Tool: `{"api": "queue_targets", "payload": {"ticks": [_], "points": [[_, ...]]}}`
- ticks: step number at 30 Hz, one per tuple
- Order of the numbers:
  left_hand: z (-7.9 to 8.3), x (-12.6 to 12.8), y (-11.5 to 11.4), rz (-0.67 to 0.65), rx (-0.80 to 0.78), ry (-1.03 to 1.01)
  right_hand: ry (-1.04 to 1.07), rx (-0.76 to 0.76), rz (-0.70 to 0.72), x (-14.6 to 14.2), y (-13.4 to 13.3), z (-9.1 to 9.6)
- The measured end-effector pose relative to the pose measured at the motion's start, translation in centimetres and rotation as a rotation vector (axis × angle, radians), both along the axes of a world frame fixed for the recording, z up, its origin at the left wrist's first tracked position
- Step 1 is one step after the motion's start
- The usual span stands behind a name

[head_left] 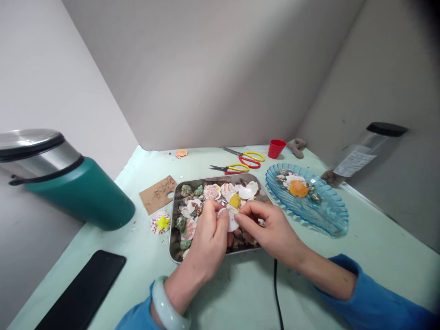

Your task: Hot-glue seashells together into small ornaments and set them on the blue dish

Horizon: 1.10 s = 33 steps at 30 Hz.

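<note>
Over the metal tray (171,238) of seashells, my left hand (211,238) is closed on a white seashell (233,222) with small purple dots. Thumb and fingers of my right hand (270,229) are pinched together at the right edge of that shell. Whatever lies between those fingertips is too small to make out. Behind the hands the tray holds pink-striped shells (211,191), a yellow shell (235,200), white shells and greenish spiral shells (186,190). Both hands hide the tray's front right part.
A green bottle (82,192) and black phone (84,291) are at left, near brown card (158,195) and a decorated shell (160,222). Scissors (237,168) and a red cup (276,148) lie behind. At right: blue dish (326,215), clear tumbler (364,151). A black cable (277,293) runs frontward.
</note>
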<state>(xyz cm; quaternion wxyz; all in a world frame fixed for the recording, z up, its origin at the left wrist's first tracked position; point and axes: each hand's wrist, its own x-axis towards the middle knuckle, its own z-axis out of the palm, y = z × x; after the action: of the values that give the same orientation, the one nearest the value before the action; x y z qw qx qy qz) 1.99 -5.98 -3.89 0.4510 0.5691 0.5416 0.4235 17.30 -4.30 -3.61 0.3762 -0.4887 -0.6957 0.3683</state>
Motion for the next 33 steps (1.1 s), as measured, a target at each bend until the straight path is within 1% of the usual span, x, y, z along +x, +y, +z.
{"api": "queue_targets", "payload": {"ticks": [8, 16, 21, 28, 33], "points": [[0.08, -0.04, 0.14, -0.009, -0.007, -0.002, -0.006, -0.008, 0.003, 0.00, -0.09, -0.06], [0.00, 0.10, 0.12, -0.005, -0.026, -0.030, -0.016, 0.029, -0.003, -0.03, 0.01, -0.11], [0.03, 0.06, 0.09, 0.007, -0.001, 0.025, 0.001, -0.002, 0.006, 0.01, -0.05, -0.20], [0.21, 0.14, 0.05, 0.018, 0.043, 0.112, -0.008, 0.006, 0.000, -0.06, 0.00, -0.15], [0.35, 0.29, 0.04, 0.046, 0.113, 0.184, -0.019, 0.020, 0.004, -0.06, 0.00, -0.18]]}}
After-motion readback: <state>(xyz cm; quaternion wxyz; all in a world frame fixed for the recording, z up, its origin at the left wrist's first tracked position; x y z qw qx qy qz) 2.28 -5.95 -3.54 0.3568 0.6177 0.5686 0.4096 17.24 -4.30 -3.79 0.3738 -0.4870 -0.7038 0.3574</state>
